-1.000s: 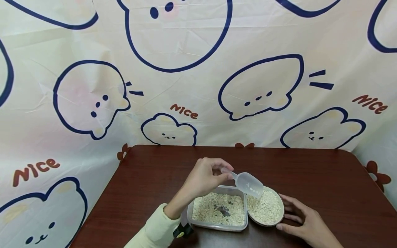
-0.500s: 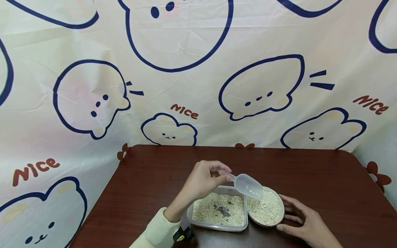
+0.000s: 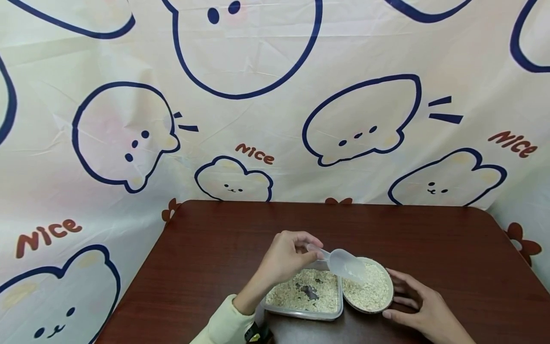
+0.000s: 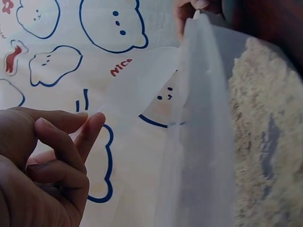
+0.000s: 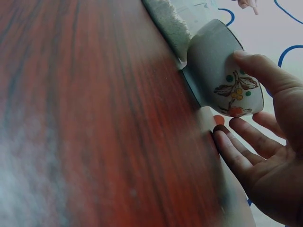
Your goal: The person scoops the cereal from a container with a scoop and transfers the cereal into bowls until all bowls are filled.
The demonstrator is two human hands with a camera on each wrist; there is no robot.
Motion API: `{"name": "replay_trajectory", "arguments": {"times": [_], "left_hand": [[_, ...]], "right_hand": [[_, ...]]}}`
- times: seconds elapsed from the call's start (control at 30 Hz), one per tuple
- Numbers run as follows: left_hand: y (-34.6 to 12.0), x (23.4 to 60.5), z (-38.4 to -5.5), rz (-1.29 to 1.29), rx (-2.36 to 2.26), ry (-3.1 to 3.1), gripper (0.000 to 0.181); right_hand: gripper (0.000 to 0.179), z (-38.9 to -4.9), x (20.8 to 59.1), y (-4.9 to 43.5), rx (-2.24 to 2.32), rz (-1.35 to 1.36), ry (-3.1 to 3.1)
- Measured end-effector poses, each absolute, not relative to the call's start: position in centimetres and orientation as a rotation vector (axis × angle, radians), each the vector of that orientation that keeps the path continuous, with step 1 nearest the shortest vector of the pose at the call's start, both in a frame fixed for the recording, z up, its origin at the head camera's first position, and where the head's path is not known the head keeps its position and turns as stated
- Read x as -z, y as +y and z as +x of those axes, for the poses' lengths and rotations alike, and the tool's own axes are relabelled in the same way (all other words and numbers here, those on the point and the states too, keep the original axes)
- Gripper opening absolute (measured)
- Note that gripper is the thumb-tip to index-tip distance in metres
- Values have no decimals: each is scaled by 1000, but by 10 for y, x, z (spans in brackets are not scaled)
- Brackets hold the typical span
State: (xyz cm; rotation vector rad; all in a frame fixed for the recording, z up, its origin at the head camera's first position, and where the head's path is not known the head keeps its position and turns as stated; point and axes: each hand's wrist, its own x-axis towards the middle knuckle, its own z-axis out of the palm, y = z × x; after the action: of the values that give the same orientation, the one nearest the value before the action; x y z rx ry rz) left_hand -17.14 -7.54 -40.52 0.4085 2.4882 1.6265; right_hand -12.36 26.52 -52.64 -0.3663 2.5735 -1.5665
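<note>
My left hand (image 3: 285,258) pinches the handle of a translucent plastic scoop (image 3: 345,265) between thumb and fingers. The scoop is tilted, its lip over the bowl (image 3: 378,310), which is heaped with pale flakes (image 3: 369,289) that look like oats. In the right wrist view the bowl (image 5: 222,71) is white with a painted leaf and flower pattern. My right hand (image 3: 423,306) holds it from the right, thumb and fingertips against its side. Touching the bowl's left side, a clear plastic box (image 3: 305,315) holds more flakes, its bottom showing through near the middle.
The dark reddish-brown table (image 3: 232,229) carries the box and bowl near its front. Behind it hangs a pale cloth (image 3: 275,119) printed with blue cartoon outlines. A black band (image 3: 258,333) is at the left sleeve (image 3: 227,325).
My left hand has come down, bringing the scoop lower, with its lip now reaching further over the bowl. The right hand, bowl and box have stayed in place.
</note>
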Motion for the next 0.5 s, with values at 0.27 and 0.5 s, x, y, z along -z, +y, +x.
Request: {"name": "replay_trajectory", "arguments": {"times": [0.27,0.5], "left_hand": [[-73,419,-166,359,-1586,2530,7],[-76,423,-164,381,-1614,2525,12]], "right_hand": [[86,-125,526,265,1543,-344,2570],[87,-125,524,264,1512,-300,2564]]}}
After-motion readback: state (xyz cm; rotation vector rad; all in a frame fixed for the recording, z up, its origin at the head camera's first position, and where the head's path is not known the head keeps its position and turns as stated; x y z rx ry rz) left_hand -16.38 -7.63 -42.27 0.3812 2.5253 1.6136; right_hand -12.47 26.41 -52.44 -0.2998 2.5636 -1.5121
